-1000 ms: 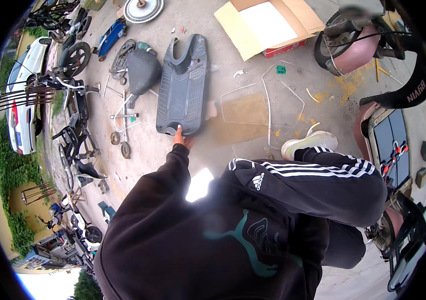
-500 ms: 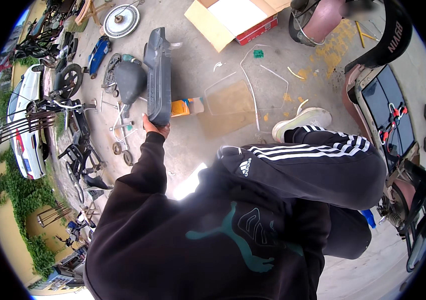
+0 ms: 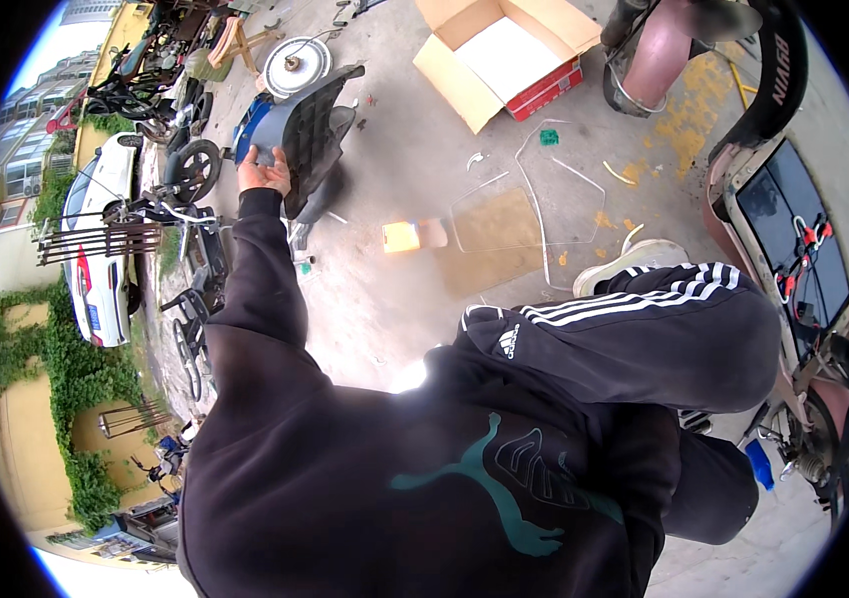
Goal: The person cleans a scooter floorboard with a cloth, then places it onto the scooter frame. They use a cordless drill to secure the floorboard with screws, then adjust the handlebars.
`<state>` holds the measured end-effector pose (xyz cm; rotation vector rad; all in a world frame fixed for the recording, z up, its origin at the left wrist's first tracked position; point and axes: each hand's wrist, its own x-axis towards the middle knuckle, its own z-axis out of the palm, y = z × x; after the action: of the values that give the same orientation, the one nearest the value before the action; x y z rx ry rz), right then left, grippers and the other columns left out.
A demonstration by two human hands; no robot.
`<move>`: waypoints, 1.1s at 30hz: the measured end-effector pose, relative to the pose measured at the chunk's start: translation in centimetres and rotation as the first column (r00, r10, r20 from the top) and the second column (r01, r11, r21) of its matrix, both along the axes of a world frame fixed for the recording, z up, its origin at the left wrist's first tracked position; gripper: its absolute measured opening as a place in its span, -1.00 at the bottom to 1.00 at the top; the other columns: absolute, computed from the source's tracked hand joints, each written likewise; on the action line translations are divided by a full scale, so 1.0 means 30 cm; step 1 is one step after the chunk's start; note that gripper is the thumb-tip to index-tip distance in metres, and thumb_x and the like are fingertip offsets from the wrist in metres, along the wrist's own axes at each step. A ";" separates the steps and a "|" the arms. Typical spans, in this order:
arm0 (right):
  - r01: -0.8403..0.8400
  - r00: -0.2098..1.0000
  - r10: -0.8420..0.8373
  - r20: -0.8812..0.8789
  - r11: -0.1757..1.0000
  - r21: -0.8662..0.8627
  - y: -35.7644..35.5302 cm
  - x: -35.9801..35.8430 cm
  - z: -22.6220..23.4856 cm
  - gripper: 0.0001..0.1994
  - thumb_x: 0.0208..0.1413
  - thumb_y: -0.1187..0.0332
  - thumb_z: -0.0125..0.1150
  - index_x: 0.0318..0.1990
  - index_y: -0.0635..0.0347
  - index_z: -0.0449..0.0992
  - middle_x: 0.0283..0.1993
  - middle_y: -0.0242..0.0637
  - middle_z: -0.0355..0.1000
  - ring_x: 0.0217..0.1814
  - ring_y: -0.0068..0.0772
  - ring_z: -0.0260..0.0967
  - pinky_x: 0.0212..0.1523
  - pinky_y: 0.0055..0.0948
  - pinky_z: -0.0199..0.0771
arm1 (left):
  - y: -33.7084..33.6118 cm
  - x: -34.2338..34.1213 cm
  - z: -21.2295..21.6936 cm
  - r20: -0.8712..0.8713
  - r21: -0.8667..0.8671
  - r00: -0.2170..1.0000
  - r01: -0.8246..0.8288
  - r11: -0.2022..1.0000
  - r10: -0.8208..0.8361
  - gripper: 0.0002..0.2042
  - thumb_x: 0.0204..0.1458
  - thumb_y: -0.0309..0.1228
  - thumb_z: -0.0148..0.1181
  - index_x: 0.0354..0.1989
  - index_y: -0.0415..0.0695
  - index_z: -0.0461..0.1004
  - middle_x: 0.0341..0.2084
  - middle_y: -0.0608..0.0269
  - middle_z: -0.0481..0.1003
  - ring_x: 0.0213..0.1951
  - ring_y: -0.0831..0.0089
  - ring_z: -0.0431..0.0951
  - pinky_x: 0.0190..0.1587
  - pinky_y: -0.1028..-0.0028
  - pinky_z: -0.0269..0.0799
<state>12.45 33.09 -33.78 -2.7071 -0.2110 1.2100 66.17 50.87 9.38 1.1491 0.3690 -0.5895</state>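
My left hand (image 3: 265, 173) reaches far out at the upper left, its fingers apart and stretched upward. Right beside it is a long dark plastic panel (image 3: 313, 125), ribbed inside and tilted, which looks like a scooter body part. The fingers do not wrap round it; whether they still touch its edge I cannot tell. A blue part (image 3: 261, 128) shows just beyond my fingertips, partly covered by the panel. Under the panel's lower end a dark grey rounded piece is mostly hidden. My right hand is out of sight.
An open cardboard box (image 3: 544, 92) stands ahead, with a silver wheel (image 3: 297, 66) to its left. A small orange box (image 3: 400, 237) and clear sheet lie on the concrete. A pink scooter (image 3: 659, 65) and a dark glass panel (image 3: 788, 229) are at right; a white car (image 3: 100, 239) at left.
My left hand has moved away and up, and its fingers have come off the panel's end. The panel has tipped over, further out, beside the blue part. The view has shifted slightly.
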 end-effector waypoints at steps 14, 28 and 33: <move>0.034 0.999 -0.034 -0.015 0.999 0.042 -0.014 -0.025 -0.044 -0.79 -0.06 0.19 0.30 -0.28 -0.07 0.74 -0.24 -0.22 0.62 -0.17 -0.20 0.59 -0.15 -0.12 0.54 | -0.335 0.075 0.578 0.405 0.035 0.729 0.590 0.806 -0.552 -0.67 0.33 -0.44 -0.12 0.17 -0.37 0.34 -0.32 0.10 0.54 -0.31 0.38 0.59 -0.28 0.49 0.61; 0.101 0.991 -0.113 0.069 0.982 0.158 -0.035 -0.030 0.043 -0.75 -0.09 0.18 0.32 -0.23 -0.04 0.73 -0.19 -0.15 0.62 -0.11 -0.10 0.58 -0.10 -0.04 0.54 | -0.414 -0.514 0.613 0.511 -0.227 0.460 0.887 0.403 -0.726 -0.72 0.33 -0.43 -0.24 0.08 -0.38 0.23 -0.15 0.06 0.32 -0.29 0.38 0.37 -0.25 0.45 0.41; 0.034 0.999 -0.032 -0.027 0.998 0.049 -0.016 -0.029 0.007 -0.72 -0.20 0.18 0.43 -0.26 -0.01 0.72 -0.23 -0.15 0.62 -0.13 0.03 0.58 -0.22 0.18 0.54 | -0.546 -0.830 0.570 0.398 -0.231 0.592 0.804 0.548 -0.701 -0.70 0.33 -0.32 -0.08 -0.01 -0.35 0.38 -0.26 0.11 0.60 -0.29 0.39 0.62 -0.30 0.53 0.65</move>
<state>11.56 32.59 -33.57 -2.6398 -0.1895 1.2143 41.26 34.48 26.48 0.9342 -0.5309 -1.2082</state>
